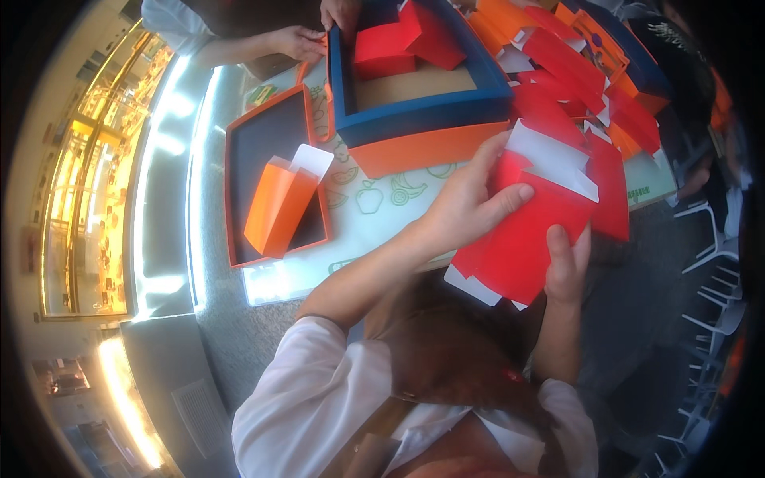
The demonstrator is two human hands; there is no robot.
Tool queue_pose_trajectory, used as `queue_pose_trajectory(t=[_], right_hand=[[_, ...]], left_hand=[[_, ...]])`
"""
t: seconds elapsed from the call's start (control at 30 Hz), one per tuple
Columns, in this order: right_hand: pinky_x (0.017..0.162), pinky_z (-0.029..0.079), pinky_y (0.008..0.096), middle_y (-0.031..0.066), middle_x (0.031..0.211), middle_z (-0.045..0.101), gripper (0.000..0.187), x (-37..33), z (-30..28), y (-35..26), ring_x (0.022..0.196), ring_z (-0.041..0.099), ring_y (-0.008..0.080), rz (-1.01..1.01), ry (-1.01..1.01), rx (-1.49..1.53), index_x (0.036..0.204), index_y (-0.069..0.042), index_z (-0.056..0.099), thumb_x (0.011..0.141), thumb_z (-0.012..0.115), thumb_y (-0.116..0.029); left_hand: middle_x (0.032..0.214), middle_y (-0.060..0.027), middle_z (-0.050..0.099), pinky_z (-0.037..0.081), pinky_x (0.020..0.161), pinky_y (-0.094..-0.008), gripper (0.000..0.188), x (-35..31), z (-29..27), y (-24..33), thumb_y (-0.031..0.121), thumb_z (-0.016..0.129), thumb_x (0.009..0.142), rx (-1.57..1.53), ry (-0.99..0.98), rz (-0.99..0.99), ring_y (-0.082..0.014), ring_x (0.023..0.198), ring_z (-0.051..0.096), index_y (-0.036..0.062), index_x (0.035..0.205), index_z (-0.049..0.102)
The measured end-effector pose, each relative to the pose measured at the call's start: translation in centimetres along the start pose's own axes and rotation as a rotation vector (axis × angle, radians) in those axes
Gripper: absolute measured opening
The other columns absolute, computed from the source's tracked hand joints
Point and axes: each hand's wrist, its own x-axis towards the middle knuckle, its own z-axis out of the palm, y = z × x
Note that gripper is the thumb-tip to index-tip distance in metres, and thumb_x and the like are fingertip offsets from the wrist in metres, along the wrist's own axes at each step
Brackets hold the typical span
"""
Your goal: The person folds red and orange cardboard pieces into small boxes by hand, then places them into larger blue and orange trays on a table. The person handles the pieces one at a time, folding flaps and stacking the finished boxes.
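Observation:
Between my two hands is a red folding carton [518, 251] with white inner flaps, looking flattened or only partly opened out. My left hand [482, 203] grips its upper left side, thumb lying across the red face. On the lower right edge my right hand [569, 263] holds it, thumb on the front and the other fingers mostly hidden behind. Just beyond the carton stands a large blue and orange box [434, 150] with red cartons [386, 49] inside. More red cartons [566, 68] lie heaped to the right, some touching or behind the one I hold.
Left of the large box lies an orange-rimmed tray or lid [231, 171] with an orange carton [279, 209] in it. Another person's hand [296, 43] touches the large box's far left corner. A lit display case [88, 199] is at left, white chairs [721, 251] at right.

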Motion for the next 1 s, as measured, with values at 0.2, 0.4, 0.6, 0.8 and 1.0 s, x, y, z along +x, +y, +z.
queue_pose_trajectory(t=[0.2,0.4,0.6,0.8,1.0], right_hand=[[0.094,0.057,0.0341,0.0135,0.13,0.061,0.066,0.7,0.9,-0.2,0.113,0.066,0.0232,0.01,-0.002,-0.049,0.146,-0.005,0.04,0.096,0.072,-0.036],[0.095,0.056,0.0339,0.0132,0.13,0.061,0.062,1.0,0.9,-0.6,0.114,0.065,0.0228,0.011,-0.024,-0.072,0.144,-0.005,0.042,0.098,0.07,-0.035],[0.097,0.054,0.0348,0.0135,0.133,0.061,0.062,0.9,0.8,-0.8,0.117,0.064,0.0234,0.002,-0.026,-0.084,0.147,-0.004,0.041,0.1,0.068,-0.033],[0.097,0.055,0.0347,0.013,0.131,0.062,0.06,1.0,1.1,-1.1,0.116,0.065,0.0232,0.027,-0.023,-0.071,0.146,-0.004,0.043,0.1,0.069,-0.032],[0.099,0.055,0.035,0.012,0.13,0.063,0.057,0.7,-0.2,-0.8,0.117,0.065,0.0227,0.032,0.043,-0.088,0.146,-0.004,0.046,0.1,0.068,-0.03]], left_hand=[[0.14,-0.0255,0.06,0.053,0.106,-0.0407,0.075,0.1,-0.7,0.6,0.033,0.073,0.1,0.03,0.023,-0.018,-0.0332,0.129,0.062,-0.0061,0.153,0.036],[0.141,-0.0271,0.058,0.053,0.107,-0.0415,0.078,0.1,-0.8,0.7,0.035,0.072,0.1,0.043,0.032,-0.037,-0.0347,0.131,0.061,-0.0077,0.153,0.035],[0.142,-0.0282,0.058,0.052,0.107,-0.0424,0.078,0.2,-0.9,0.7,0.036,0.071,0.101,0.061,0.024,-0.036,-0.0363,0.132,0.06,-0.0081,0.154,0.034],[0.141,-0.0272,0.058,0.053,0.106,-0.0417,0.082,0.2,-1.0,0.3,0.039,0.072,0.1,0.056,0.027,-0.039,-0.0352,0.13,0.061,-0.0081,0.154,0.034],[0.13,-0.0242,0.063,0.059,0.085,-0.0354,0.064,0.7,-2.8,-0.4,0.034,0.073,0.099,0.482,0.249,0.235,-0.0286,0.104,0.071,-0.005,0.144,0.05]])
